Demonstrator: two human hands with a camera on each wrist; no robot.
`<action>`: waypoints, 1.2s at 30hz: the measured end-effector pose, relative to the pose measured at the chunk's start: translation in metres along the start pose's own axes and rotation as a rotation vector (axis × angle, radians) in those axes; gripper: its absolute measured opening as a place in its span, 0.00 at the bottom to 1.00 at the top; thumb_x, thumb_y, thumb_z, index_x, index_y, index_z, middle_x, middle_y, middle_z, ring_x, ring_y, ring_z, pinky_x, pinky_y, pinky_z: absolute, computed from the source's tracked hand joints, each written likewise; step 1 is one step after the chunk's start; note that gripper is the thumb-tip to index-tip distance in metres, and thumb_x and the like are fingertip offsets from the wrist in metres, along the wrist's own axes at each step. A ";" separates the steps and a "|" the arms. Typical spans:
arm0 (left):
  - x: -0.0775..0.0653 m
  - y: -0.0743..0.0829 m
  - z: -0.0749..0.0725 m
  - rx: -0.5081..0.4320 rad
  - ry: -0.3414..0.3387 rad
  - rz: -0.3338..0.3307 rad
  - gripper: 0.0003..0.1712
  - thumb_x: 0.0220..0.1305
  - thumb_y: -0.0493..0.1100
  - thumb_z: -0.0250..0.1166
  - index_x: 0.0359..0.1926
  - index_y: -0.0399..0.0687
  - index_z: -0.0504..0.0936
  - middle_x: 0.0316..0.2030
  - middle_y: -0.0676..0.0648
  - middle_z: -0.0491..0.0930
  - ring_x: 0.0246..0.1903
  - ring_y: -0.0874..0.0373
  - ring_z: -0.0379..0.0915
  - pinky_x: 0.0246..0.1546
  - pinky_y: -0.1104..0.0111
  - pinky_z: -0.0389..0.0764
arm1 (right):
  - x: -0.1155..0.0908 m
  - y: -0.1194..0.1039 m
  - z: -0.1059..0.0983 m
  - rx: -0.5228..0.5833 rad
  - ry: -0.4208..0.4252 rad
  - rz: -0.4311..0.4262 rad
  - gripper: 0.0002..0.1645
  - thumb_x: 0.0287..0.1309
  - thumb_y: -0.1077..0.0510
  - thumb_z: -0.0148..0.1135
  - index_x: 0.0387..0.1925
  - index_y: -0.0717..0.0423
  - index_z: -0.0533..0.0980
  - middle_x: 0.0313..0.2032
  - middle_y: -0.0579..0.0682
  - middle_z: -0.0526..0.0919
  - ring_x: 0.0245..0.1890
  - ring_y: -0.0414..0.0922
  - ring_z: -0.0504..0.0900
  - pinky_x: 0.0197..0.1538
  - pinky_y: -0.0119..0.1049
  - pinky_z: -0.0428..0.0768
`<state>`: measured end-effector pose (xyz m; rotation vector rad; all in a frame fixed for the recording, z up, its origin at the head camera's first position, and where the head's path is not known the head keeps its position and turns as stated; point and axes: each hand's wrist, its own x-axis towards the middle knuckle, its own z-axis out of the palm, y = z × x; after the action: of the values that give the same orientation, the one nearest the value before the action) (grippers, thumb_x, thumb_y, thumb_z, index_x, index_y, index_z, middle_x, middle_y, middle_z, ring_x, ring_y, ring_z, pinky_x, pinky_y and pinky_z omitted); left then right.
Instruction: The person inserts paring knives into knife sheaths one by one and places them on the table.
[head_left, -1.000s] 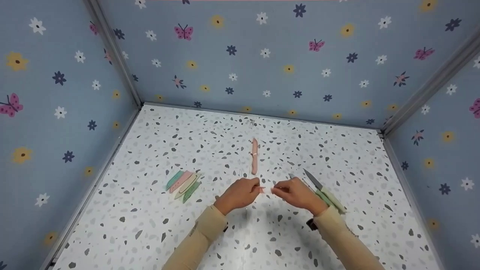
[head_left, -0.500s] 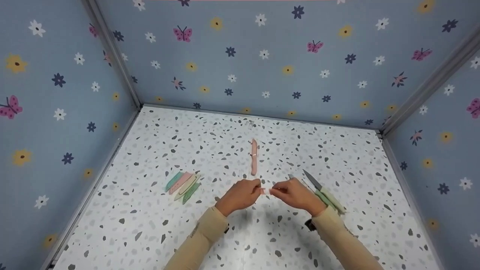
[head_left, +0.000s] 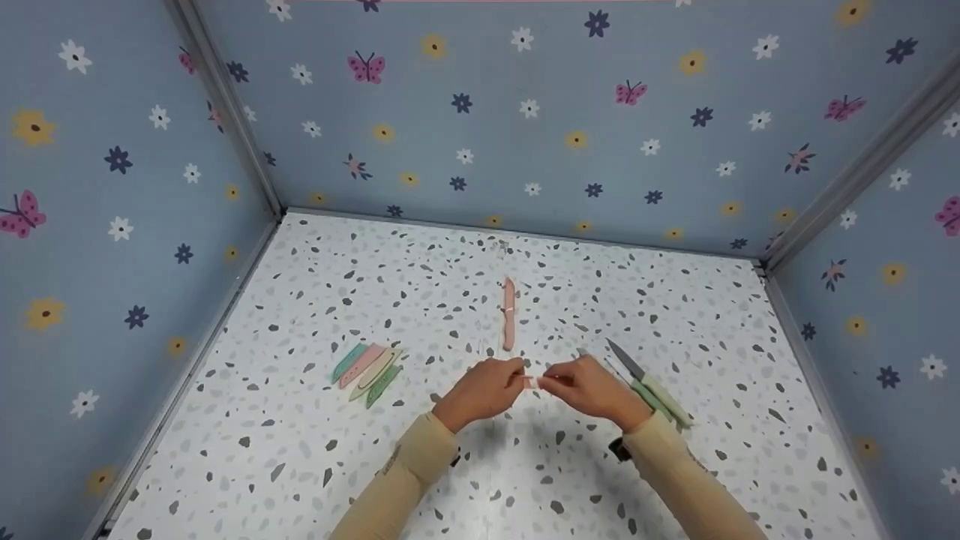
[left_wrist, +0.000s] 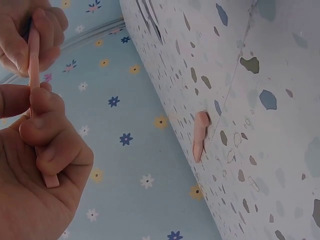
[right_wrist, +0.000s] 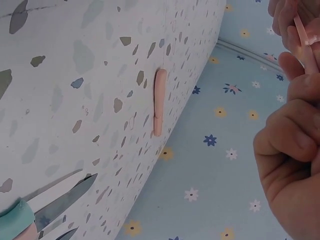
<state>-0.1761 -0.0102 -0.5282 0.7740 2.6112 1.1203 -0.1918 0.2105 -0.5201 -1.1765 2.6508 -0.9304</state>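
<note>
Both hands meet over the middle of the table, a slim pink stick-like thing (left_wrist: 34, 70) running between them. My left hand (head_left: 486, 388) curls its fingers around one end; in the left wrist view the squared tip shows below those fingers. The other end is pinched by my right hand (head_left: 589, 386). A whitish, shiny part shows beside the pink thing in the right wrist view; its kind I cannot tell. Just beyond the hands lies a pink knife in its pink sheath (head_left: 509, 313), pointing away from me.
Several blade sheaths in teal, pink, cream and green (head_left: 384, 386) lie side by side on the left. Bare-bladed knives (head_left: 667, 401) lie right by the right forearm, blades pointing away. Flower-patterned walls (head_left: 480, 112) enclose the speckled table (head_left: 300, 480) at the back and sides.
The hands have drawn slightly closer together, the left moving a little right and the right a little left. Both keep their hold on the pink thing; the other objects stay put.
</note>
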 end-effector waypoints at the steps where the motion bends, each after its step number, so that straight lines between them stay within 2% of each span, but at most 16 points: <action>1: 0.000 0.000 0.000 0.001 0.001 0.002 0.13 0.73 0.46 0.47 0.29 0.52 0.70 0.17 0.53 0.62 0.15 0.63 0.55 0.20 0.70 0.60 | 0.000 0.000 0.000 0.000 -0.001 0.001 0.18 0.67 0.47 0.53 0.23 0.48 0.76 0.13 0.35 0.60 0.13 0.31 0.57 0.20 0.28 0.61; 8: 0.003 0.001 0.000 0.017 0.001 0.009 0.14 0.73 0.48 0.48 0.29 0.52 0.70 0.17 0.54 0.62 0.16 0.63 0.55 0.20 0.70 0.60 | 0.001 -0.001 -0.001 -0.003 0.000 0.013 0.16 0.67 0.46 0.53 0.24 0.44 0.76 0.13 0.34 0.61 0.13 0.31 0.58 0.21 0.28 0.62; 15: 0.002 -0.001 0.000 0.022 -0.009 0.010 0.14 0.73 0.48 0.48 0.28 0.52 0.69 0.17 0.53 0.61 0.15 0.63 0.55 0.20 0.70 0.59 | 0.003 -0.002 0.003 -0.014 0.019 0.009 0.16 0.66 0.46 0.54 0.26 0.45 0.79 0.13 0.34 0.64 0.13 0.31 0.60 0.20 0.28 0.65; 25: -0.003 -0.017 -0.009 -0.073 -0.080 -0.045 0.15 0.73 0.47 0.47 0.27 0.52 0.70 0.17 0.54 0.62 0.16 0.62 0.56 0.21 0.69 0.61 | 0.003 0.004 0.008 0.004 -0.011 0.075 0.19 0.67 0.43 0.53 0.26 0.48 0.78 0.13 0.35 0.64 0.13 0.31 0.60 0.21 0.28 0.64; 28: -0.006 -0.025 -0.014 -0.079 -0.062 -0.068 0.14 0.73 0.48 0.48 0.30 0.50 0.73 0.17 0.54 0.64 0.16 0.62 0.59 0.21 0.69 0.63 | 0.003 0.008 0.006 0.012 0.004 0.087 0.19 0.66 0.43 0.53 0.26 0.48 0.78 0.12 0.35 0.64 0.12 0.31 0.60 0.20 0.29 0.63; 33: -0.013 -0.035 -0.024 -0.039 -0.026 -0.063 0.13 0.73 0.49 0.50 0.38 0.48 0.77 0.19 0.54 0.69 0.18 0.63 0.62 0.21 0.69 0.65 | 0.000 0.015 0.001 0.023 0.033 0.103 0.17 0.66 0.43 0.53 0.28 0.47 0.79 0.14 0.35 0.66 0.13 0.32 0.61 0.21 0.30 0.65; 36: -0.018 -0.041 -0.028 -0.013 0.000 -0.064 0.12 0.73 0.47 0.50 0.37 0.48 0.77 0.19 0.54 0.69 0.17 0.62 0.61 0.20 0.68 0.64 | -0.001 0.018 -0.001 0.021 0.050 0.131 0.17 0.66 0.42 0.53 0.29 0.46 0.80 0.14 0.35 0.67 0.14 0.32 0.62 0.22 0.31 0.67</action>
<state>-0.1871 -0.0604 -0.5385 0.6828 2.6060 1.1180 -0.2031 0.2212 -0.5298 -0.9746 2.7114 -0.9750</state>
